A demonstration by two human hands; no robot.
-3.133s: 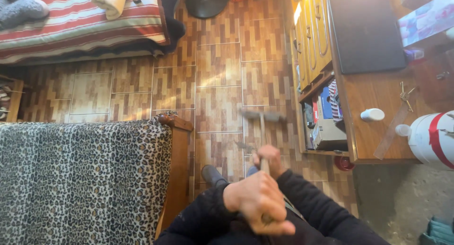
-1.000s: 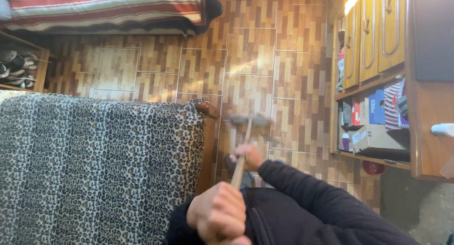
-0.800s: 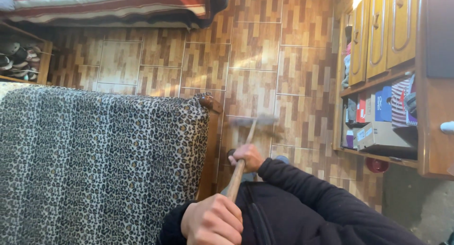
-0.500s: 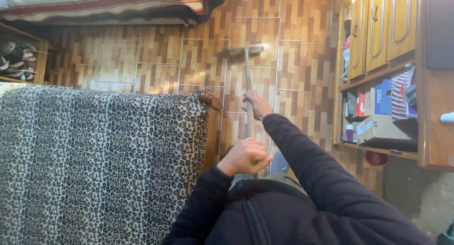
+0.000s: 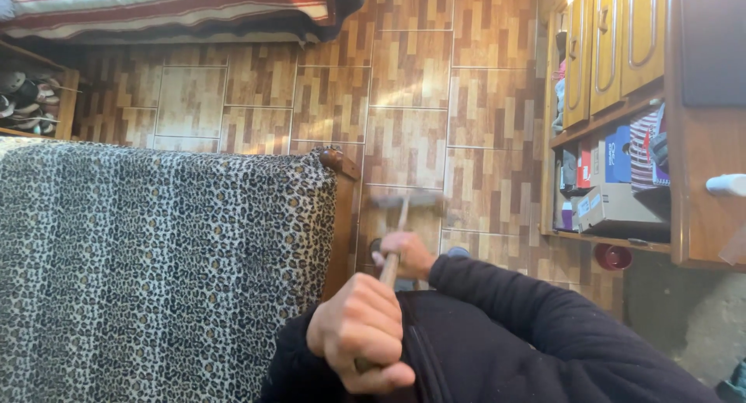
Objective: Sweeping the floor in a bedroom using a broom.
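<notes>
Leopard-print cover (image 5: pixel 155 271) fills the 9 o'clock side, draped to a wooden bed frame post (image 5: pixel 336 160). Striped bedding (image 5: pixel 171 6) at 11 o'clock.

Left hand (image 5: pixel 359 333) low at 6 o'clock, fist clenched round the top end of the broom handle (image 5: pixel 391 265), knuckles toward the camera, black sleeve behind it. Right hand (image 5: pixel 406 254) just above, fingers wrapped round the same handle, forearm bent in from 4 o'clock. Handle slants up to the broom head (image 5: pixel 404 199), blurred, over the tiled floor (image 5: pixel 412 84) beside the post.

Wooden cabinet (image 5: pixel 614 69) at 2 o'clock, boxes (image 5: pixel 614 205) on its open shelf.
</notes>
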